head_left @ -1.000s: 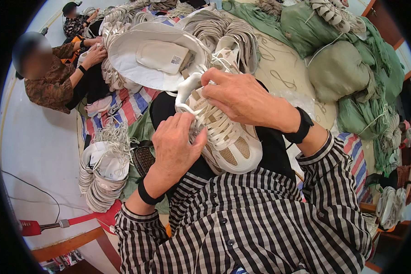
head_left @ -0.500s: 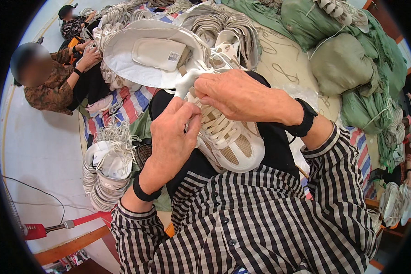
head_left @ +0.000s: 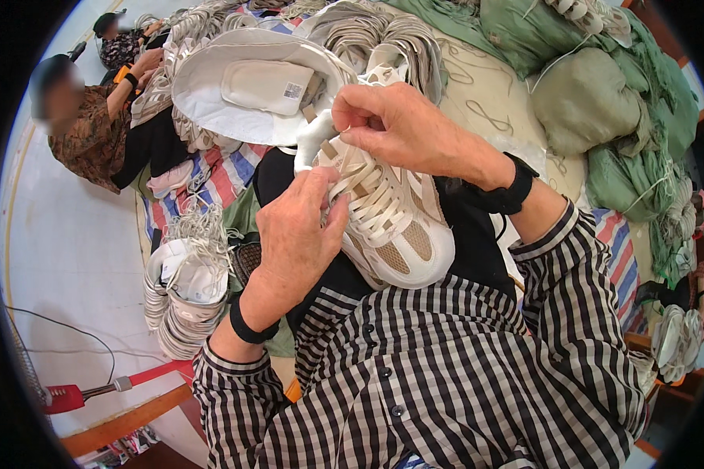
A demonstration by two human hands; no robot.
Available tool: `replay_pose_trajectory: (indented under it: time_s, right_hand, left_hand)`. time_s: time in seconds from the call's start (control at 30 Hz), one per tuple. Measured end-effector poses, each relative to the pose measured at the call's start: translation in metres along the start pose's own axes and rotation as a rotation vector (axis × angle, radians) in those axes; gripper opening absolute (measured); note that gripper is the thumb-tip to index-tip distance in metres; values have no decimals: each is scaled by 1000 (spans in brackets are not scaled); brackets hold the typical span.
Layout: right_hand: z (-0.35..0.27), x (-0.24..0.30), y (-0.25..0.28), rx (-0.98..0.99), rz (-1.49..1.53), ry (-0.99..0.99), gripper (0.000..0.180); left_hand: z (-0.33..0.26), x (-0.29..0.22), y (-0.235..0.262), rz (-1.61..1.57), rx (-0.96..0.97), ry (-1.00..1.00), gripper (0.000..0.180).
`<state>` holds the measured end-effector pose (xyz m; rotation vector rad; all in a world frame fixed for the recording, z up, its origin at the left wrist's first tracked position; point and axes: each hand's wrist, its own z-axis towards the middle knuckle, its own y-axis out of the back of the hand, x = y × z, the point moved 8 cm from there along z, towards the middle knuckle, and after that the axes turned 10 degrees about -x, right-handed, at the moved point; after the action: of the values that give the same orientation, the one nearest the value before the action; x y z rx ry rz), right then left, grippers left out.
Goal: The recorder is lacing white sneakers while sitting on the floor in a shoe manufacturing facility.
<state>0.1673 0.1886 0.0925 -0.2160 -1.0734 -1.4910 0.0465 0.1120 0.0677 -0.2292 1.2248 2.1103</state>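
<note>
Lacing a cream and beige sneaker (head_left: 395, 223) that lies across the lap, the person has brought the left hand (head_left: 297, 234) up onto the laces since a second ago, when it was lower beside the shoe. Its fingers now press on the lace rows, while the right hand (head_left: 403, 129) has climbed to the tongue end and pinches a white lace (head_left: 344, 133) between thumb and fingers. I judge the threading has reached the upper eyelets. Beside the left knee a stack of insoles (head_left: 184, 301) stands on the striped mat (head_left: 211, 176). At the far right, green sacks (head_left: 587, 102) are tied shut, so what is inside is hidden
</note>
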Motion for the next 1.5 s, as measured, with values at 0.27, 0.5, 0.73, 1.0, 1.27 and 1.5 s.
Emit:
replay_pose_trajectory:
  time_s: [0.27, 0.5, 0.73, 1.0, 1.27, 1.5]
  right_hand:
    - [-1, 1, 1, 33, 116, -17, 8]
    - [4, -32, 22, -49, 350, -286, 4]
    - [3, -55, 50, -130, 423, -422, 8]
    - [-4, -65, 49, -147, 450, -396, 8]
    - [-10, -65, 46, -77, 511, -404, 8]
    - [-19, -69, 44, -52, 524, -432, 10]
  left_hand:
    - [8, 9, -5, 56, 141, 72, 19]
    - [4, 10, -6, 45, 176, 133, 22]
    - [10, 13, -11, 68, 229, 114, 23]
    - [9, 7, -8, 114, 213, 107, 21]
    - [12, 8, -12, 215, 268, 74, 21]
    - [14, 5, -9, 98, 229, 20, 13]
